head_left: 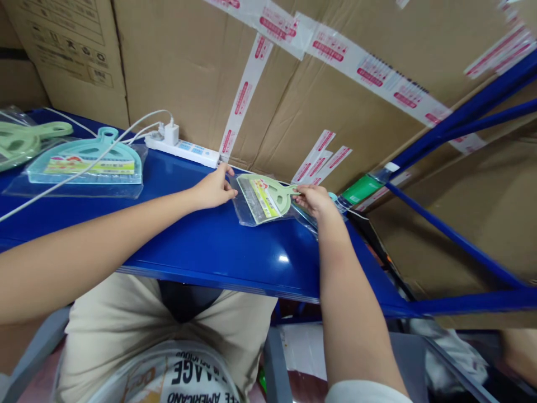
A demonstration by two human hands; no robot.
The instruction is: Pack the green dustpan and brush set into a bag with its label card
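Observation:
A small pale green dustpan [282,193] with a brush lies in a clear plastic bag on the blue shelf, a yellow-and-white label across it. My right hand [314,199] is closed on its handle at the right end. At the bag's left edge is my left hand [216,187], its fingers curved and apart; whether they touch the plastic I cannot tell. Partly hidden beyond my right hand is another bagged item with a bluish part [333,196]. Far left, a bagged light blue dustpan [86,159] lies beside a green dustpan [25,140].
A white power strip [184,150] with plugged-in cables runs along the back; one cable [62,182] crosses the blue dustpan. Taped cardboard boxes [176,67] wall off the rear. A green-labelled bottle [364,186] leans near the blue frame [457,226]. A printed bucket [168,372] sits by my lap.

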